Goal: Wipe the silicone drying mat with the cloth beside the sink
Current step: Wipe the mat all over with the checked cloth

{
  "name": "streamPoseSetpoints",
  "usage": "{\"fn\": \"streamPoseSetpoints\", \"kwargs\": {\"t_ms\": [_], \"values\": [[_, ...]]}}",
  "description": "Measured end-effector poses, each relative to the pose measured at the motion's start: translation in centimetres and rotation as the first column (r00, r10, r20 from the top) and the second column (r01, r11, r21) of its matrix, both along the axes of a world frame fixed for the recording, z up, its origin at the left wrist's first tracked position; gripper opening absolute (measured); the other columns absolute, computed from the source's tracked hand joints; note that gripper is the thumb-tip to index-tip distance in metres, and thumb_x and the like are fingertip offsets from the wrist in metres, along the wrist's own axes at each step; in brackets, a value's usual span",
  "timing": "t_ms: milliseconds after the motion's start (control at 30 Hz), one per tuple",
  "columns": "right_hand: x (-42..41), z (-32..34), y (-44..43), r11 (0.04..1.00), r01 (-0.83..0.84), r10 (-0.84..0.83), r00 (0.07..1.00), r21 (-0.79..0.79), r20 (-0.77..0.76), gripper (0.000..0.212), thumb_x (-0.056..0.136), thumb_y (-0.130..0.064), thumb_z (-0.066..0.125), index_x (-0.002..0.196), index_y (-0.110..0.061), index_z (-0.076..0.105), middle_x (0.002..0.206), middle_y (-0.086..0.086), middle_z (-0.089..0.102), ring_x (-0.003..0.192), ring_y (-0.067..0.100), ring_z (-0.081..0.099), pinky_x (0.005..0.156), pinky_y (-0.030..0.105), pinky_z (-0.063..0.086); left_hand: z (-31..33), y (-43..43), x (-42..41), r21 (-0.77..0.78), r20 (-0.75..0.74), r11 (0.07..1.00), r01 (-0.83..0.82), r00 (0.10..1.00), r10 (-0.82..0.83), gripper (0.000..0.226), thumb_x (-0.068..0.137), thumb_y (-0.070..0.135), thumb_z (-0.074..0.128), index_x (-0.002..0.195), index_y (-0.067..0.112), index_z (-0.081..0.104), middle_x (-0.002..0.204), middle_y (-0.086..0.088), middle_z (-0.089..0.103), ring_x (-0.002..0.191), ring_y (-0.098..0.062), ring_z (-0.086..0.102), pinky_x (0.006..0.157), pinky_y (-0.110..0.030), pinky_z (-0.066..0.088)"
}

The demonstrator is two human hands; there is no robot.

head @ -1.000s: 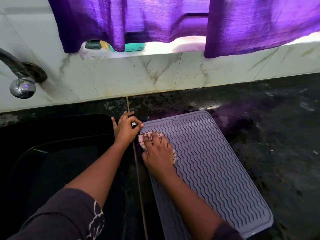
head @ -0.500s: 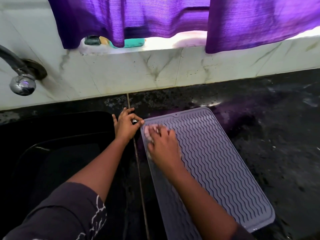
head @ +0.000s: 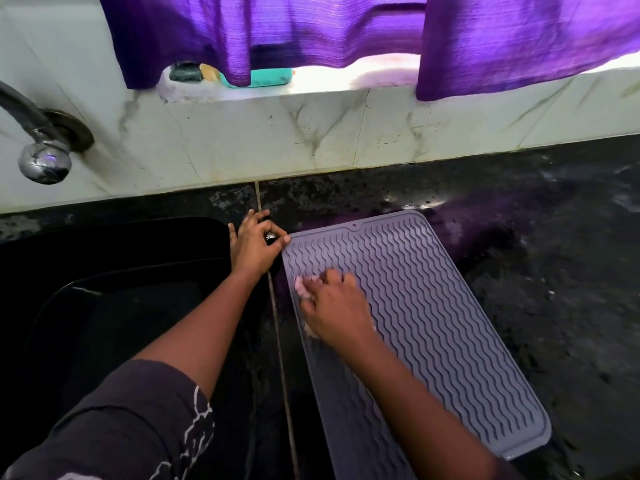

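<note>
A grey silicone drying mat (head: 426, 317) with wavy ridges lies on the black counter, right of the sink. My right hand (head: 334, 308) presses a pinkish cloth (head: 302, 285) onto the mat's upper left part; most of the cloth is hidden under the palm and fingers. My left hand (head: 254, 242) pinches the mat's far left corner between thumb and forefinger and holds it down.
A dark sink (head: 114, 289) lies to the left, with a metal tap (head: 38, 147) on the marble wall. Purple curtains (head: 311, 32) hang over a sill holding a green soap dish (head: 266, 77). The black counter (head: 554, 254) spreads out to the right.
My right hand with the cloth has slid along the mat's upper left area, first away from me, then back a little. The left hand stays at the corner.
</note>
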State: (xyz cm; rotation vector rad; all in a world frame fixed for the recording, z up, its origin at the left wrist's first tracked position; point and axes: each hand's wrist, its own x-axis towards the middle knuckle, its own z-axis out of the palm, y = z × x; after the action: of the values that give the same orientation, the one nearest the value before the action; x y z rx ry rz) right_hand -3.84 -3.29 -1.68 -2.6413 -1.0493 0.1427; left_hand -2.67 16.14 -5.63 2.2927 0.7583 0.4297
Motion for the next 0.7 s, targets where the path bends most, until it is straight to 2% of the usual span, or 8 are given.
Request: {"fn": "streamPoseSetpoints", "kwargs": {"t_ms": [67,133,233,367,433,533,600,700], "values": [[1.3,0.2,1.5,0.999,0.033,-0.034,0.999,0.033,0.037,0.043,0.09,-0.038,0.04,0.129,-0.022,0.047,0.127,0.009,0.045,0.105,0.028,0.038,0.077,0.039,0.037,-0.1,0.0,0.0,0.014,-0.001,1.0,0.017,1.0,-0.017,0.013,0.078,0.031,0.072,0.088,0.025,0.068,0.142,0.001,0.047,0.141,-0.017,0.024,0.114,-0.048,0.0],[1.4,-0.6,2.6,0.999,0.016,-0.014,0.998,-0.032,0.061,0.047,0.09,-0.038,0.041,0.135,-0.024,0.039,0.14,0.008,0.037,0.116,0.031,0.033,0.087,0.042,0.034,-0.3,0.1,0.0,0.04,-0.016,0.998,0.043,0.999,-0.042,0.019,0.08,0.032,0.069,0.098,0.026,0.068,0.143,0.002,0.046,0.141,-0.016,0.025,0.115,-0.05,0.002],[0.9,-1.3,2.4,0.995,0.003,0.004,0.997,-0.101,0.076,0.052,0.088,-0.038,0.044,0.138,-0.024,0.034,0.145,0.008,0.033,0.124,0.033,0.027,0.094,0.045,0.031,-0.3,0.0,0.0,0.078,-0.056,0.994,0.08,0.996,-0.076,0.026,0.084,0.036,0.064,0.109,0.029,0.065,0.146,0.003,0.042,0.142,-0.016,0.023,0.114,-0.051,-0.001],[-1.9,-1.4,-1.1,0.995,-0.053,0.057,0.997,-0.079,0.056,0.05,0.089,-0.039,0.046,0.135,-0.022,0.037,0.142,0.008,0.035,0.121,0.033,0.029,0.091,0.045,0.034,-0.3,0.0,0.1,0.092,-0.115,0.99,0.104,0.989,-0.093,0.029,0.087,0.039,0.058,0.115,0.035,0.06,0.15,0.007,0.036,0.143,-0.016,0.017,0.114,-0.052,-0.003],[-2.7,-1.1,-2.6,0.994,-0.069,0.071,0.997,-0.088,0.027,0.044,0.089,-0.041,0.044,0.129,-0.023,0.044,0.131,0.007,0.042,0.113,0.03,0.035,0.084,0.041,0.036,-0.3,-0.1,0.1,0.095,-0.134,0.989,0.11,0.986,-0.097,0.029,0.088,0.04,0.056,0.117,0.037,0.059,0.151,0.008,0.033,0.144,-0.015,0.015,0.114,-0.052,-0.004],[-0.8,0.0,-1.0,1.0,-0.011,0.011,1.0,0.006,-0.015,0.038,0.091,-0.037,0.039,0.122,-0.022,0.053,0.118,0.008,0.048,0.102,0.027,0.041,0.074,0.037,0.034,-0.3,-0.1,0.1,0.091,-0.152,0.989,0.118,0.983,-0.104,0.03,0.089,0.04,0.056,0.119,0.037,0.058,0.152,0.009,0.031,0.144,-0.015,0.014,0.114,-0.052,-0.005],[0.6,0.0,1.1,0.999,0.028,-0.029,0.999,0.041,0.028,0.039,0.09,-0.035,0.041,0.126,-0.021,0.05,0.124,0.009,0.047,0.103,0.029,0.039,0.076,0.038,0.035,-0.3,0.0,0.1,0.091,-0.149,0.989,0.117,0.983,-0.102,0.031,0.088,0.04,0.056,0.119,0.037,0.058,0.152,0.009,0.032,0.144,-0.015,0.014,0.114,-0.052,-0.005],[0.9,-0.9,3.2,0.998,0.037,-0.033,0.997,-0.045,0.072,0.047,0.089,-0.035,0.044,0.133,-0.021,0.039,0.138,0.009,0.038,0.114,0.031,0.034,0.085,0.042,0.035,-0.3,0.1,0.1,0.097,-0.147,0.989,0.11,0.985,-0.095,0.03,0.088,0.04,0.057,0.118,0.038,0.058,0.151,0.009,0.032,0.144,-0.014,0.014,0.114,-0.051,-0.005]]}}
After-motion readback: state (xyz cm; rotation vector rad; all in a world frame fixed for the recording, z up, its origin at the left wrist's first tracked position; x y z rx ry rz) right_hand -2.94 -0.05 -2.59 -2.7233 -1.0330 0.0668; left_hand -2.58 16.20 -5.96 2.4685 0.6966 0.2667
